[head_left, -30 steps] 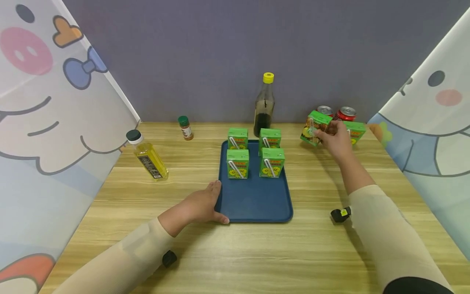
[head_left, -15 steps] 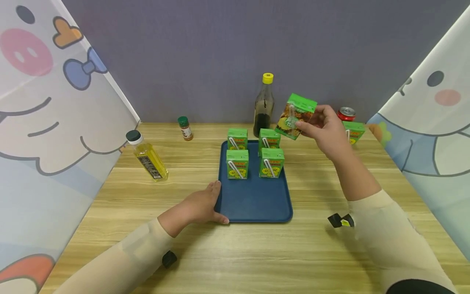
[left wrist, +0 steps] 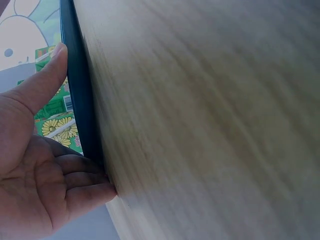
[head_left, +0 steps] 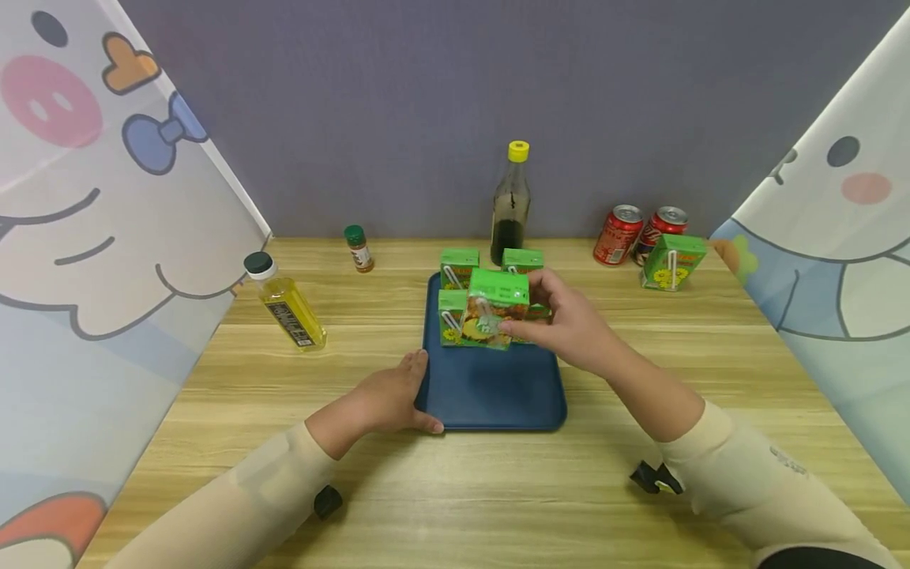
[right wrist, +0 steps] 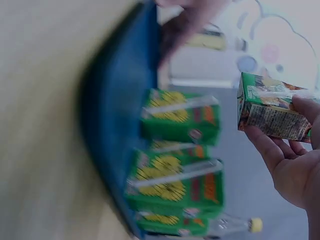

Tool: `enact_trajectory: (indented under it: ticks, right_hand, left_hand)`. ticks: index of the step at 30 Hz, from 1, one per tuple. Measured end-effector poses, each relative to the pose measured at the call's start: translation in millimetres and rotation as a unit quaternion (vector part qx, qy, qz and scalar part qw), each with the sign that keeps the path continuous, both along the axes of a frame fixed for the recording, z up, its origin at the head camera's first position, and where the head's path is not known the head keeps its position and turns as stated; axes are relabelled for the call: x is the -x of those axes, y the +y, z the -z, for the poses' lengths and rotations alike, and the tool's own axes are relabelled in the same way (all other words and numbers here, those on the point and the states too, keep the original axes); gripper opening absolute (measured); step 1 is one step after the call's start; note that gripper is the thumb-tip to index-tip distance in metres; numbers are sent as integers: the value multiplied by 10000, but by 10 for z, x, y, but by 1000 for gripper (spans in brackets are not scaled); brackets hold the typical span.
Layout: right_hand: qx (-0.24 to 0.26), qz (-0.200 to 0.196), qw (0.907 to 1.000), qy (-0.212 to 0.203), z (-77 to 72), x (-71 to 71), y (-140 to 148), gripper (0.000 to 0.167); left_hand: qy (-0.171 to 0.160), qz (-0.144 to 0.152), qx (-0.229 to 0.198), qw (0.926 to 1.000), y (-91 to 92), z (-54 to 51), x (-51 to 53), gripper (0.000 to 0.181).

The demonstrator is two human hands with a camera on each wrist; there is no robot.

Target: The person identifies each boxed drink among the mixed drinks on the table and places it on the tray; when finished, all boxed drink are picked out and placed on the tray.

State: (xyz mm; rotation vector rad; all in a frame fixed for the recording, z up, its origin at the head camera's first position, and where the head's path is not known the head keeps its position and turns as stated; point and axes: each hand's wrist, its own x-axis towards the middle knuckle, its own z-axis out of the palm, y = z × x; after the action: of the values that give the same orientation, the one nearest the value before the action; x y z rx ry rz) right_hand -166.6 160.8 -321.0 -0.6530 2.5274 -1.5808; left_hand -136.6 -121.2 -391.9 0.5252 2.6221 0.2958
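My right hand [head_left: 572, 328] pinches a green drink carton [head_left: 499, 289] between thumb and fingers, held over the blue tray [head_left: 494, 395] in front of other cartons. In the right wrist view this carton [right wrist: 275, 117] is clear of the tray, its pictured face and printed side showing. Several matching green cartons with straws stand upright on the tray's far half, such as the left front carton [head_left: 449, 320]; the held one partly hides them. My left hand [head_left: 387, 395] rests against the tray's near left corner, and its extended fingers touch the rim [left wrist: 82, 90] in the left wrist view.
Another green carton [head_left: 674, 262] stands at the back right before two red cans [head_left: 618, 235]. A dark sauce bottle [head_left: 511, 209] with a yellow cap is behind the tray. Left of it are a small spice jar [head_left: 359, 250] and an oil bottle [head_left: 290, 308].
My right hand has lifted the carton from beside the cans and carried it left and nearer, over the tray. Both cans now show fully. My left hand and the tray have stayed put.
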Motion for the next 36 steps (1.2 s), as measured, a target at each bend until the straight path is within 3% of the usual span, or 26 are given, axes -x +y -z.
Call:
enact_trajectory:
  ticks: [9, 19, 28, 36]
  right_hand:
    - [-209, -827, 9946, -593, 420, -105, -202, 48]
    - [-614, -1091, 9895, -719, 690, -82, -283, 45]
    - [-805, -1212, 9874, -624, 784, -66, -281, 48]
    - [-1094, -1278, 9839, -599, 704, -57, -240, 62]
  left_hand:
    - [26, 1, -19, 10000, 5, 7, 3, 123]
    - [31, 24, -40, 10000, 3, 0, 5, 123]
    - [-7, 21, -76, 10000, 3, 10, -5, 123]
    - [45, 20, -144, 9999, 0, 10, -4, 123]
